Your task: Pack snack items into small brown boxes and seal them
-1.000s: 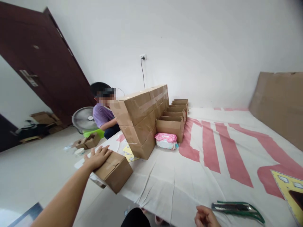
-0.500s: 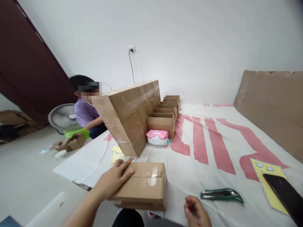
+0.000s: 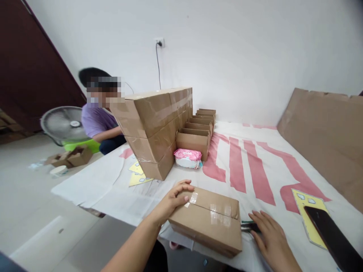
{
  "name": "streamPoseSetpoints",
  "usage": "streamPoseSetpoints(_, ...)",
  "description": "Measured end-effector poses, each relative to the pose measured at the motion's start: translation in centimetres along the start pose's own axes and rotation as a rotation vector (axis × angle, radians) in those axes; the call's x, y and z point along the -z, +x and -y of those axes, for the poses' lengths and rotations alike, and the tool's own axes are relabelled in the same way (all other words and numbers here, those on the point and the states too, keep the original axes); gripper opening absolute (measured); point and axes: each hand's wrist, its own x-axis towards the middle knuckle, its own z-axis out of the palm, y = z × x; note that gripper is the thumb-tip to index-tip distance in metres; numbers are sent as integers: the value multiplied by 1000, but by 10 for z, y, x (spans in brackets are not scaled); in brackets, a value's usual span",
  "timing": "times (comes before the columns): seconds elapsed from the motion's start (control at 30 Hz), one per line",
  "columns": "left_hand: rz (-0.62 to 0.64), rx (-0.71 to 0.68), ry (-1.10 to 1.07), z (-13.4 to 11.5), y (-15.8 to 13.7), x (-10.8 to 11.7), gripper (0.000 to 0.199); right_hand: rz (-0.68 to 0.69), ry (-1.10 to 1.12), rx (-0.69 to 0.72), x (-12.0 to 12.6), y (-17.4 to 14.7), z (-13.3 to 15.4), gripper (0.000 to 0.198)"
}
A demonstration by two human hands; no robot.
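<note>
A taped cardboard box [image 3: 204, 215] lies near the front edge of the cloth-covered table. My left hand [image 3: 177, 198] grips its left end, thumb on top and fingers along the far edge. Just off the box's right end is a box cutter [image 3: 251, 226] with a green handle, mostly hidden by my right hand [image 3: 268, 232]. That hand is over the cutter, its fingers apart and not visibly closed on it. A pink and white pack of wipes [image 3: 187, 158] lies farther back, in front of a row of open cardboard boxes [image 3: 193, 141].
Stacked taped boxes [image 3: 154, 145] stand left of the wipes. A black phone [image 3: 331, 238] rests on a yellow card [image 3: 309, 211] at right. Behind them leans a large cardboard sheet [image 3: 323, 132]. Left of the stack, a person in purple [image 3: 98, 119] crouches beside a fan [image 3: 68, 122].
The box has shifted right and turned, with my left hand on it. My right hand has moved right and forward, from beside the box cutter to over it.
</note>
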Motion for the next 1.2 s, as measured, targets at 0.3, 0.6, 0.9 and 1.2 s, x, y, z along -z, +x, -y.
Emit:
streamPoseSetpoints(0.3, 73, -173, -248, 32, 2, 7, 35, -141, -116, 135, 21, 43, -9, 30)
streamPoseSetpoints(0.6, 169, -382, -311, 61, 11, 14, 41, -51, -183, 706, 50, 149, 171, 38)
streamPoseSetpoints(0.9, 167, -443, -259, 63, 15, 16, 41, -56, -350, 828, 42, 152, 194, 36)
streamPoseSetpoints(1.2, 159, -396, -276, 67, 16, 14, 41, -48, -415, 826, 99, 111, 129, 41)
